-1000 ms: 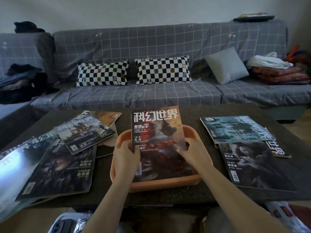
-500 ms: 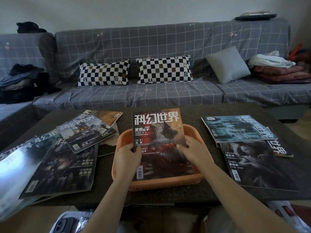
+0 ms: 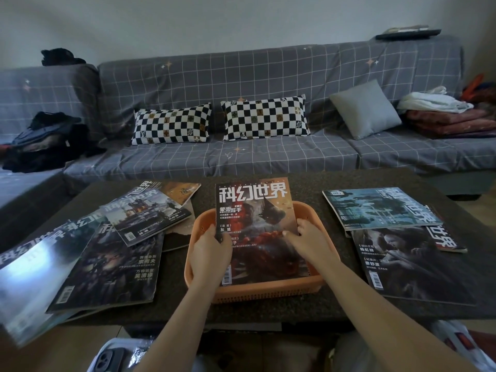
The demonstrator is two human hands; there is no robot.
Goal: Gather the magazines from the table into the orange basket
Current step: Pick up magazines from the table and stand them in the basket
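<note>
An orange basket (image 3: pixel 319 285) sits at the near middle of the dark table (image 3: pixel 303 181). A red-covered magazine (image 3: pixel 257 210) lies in it, its top end sticking out over the far rim. My left hand (image 3: pixel 210 253) grips the magazine's left edge. My right hand (image 3: pixel 308 241) holds its right edge with the fingers on the cover. Several magazines (image 3: pixel 107 253) lie fanned out on the left of the table. Three more magazines (image 3: pixel 397 226) are stacked on the right.
A grey checked sofa (image 3: pixel 268 162) runs behind the table, with two chequered pillows (image 3: pixel 220 122), a grey cushion (image 3: pixel 365 110), dark clothes (image 3: pixel 45 140) at the left and folded blankets (image 3: pixel 445 114) at the right. The leftmost magazines overhang the table's near-left edge.
Both hands have slid slightly up the magazine's sides, and the magazine has settled a little lower and flatter in the basket. The other magazines have not moved.
</note>
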